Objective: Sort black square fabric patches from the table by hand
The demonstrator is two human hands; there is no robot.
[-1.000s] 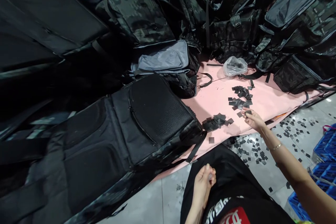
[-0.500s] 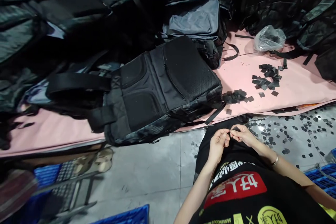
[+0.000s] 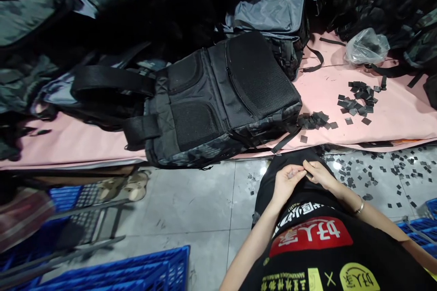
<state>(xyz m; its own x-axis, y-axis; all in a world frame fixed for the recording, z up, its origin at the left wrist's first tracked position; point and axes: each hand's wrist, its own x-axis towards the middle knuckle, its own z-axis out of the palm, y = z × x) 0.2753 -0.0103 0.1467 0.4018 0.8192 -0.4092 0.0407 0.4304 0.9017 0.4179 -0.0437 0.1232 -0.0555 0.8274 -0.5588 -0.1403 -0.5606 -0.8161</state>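
Close together over my lap, my left hand (image 3: pixel 286 183) and my right hand (image 3: pixel 318 174) meet at the fingertips. A small black square piece (image 3: pixel 309 175) shows under the fingers of my right hand, which pinches it. My left thumb and finger are pressed together against it; what lies between them is hidden. Ahead, a black backpack (image 3: pixel 201 100) lies on its front with its mesh back panel up, apart from both hands. Loose black square pieces (image 3: pixel 316 120) lie beside its right end, with another scattered pile (image 3: pixel 358 100) farther right.
A pink-covered table (image 3: pixel 327 86) carries the backpack and a clear plastic bag (image 3: pixel 367 46). Behind stands an open bag with grey lining (image 3: pixel 269 9) among more dark bags. Black squares litter the floor (image 3: pixel 362 173) at right. Blue crates (image 3: pixel 164 268) stand below left.
My fingertips have come closer together, and the black square is now more covered by my right fingers. The view has shifted slightly; the backpack lies as before.
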